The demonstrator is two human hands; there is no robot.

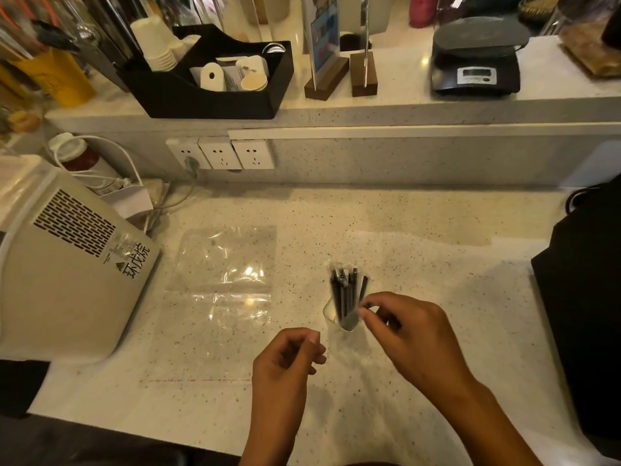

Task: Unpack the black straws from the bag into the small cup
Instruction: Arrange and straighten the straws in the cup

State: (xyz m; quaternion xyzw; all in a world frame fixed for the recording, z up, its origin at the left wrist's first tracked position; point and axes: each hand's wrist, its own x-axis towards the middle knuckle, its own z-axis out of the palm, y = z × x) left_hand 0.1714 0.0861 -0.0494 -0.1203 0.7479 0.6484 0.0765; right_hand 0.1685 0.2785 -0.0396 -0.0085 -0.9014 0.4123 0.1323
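Note:
Several black straws (346, 290) in thin clear wrappers stand upright in a small clear cup (336, 316) on the speckled counter. My right hand (410, 334) is just right of the cup, its thumb and fingertips pinched at the wrapper of the rightmost straw. My left hand (289, 358) hovers below and left of the cup, fingers loosely curled with nothing visible in them. A clear plastic bag (223, 274) lies flat on the counter to the left and looks to hold no straws.
A beige appliance (67, 274) fills the left edge. A black bag (584, 297) sits at the right edge. Wall sockets (220, 153) line the backsplash, with a black organiser (208, 82) and a scale (477, 58) on the raised shelf.

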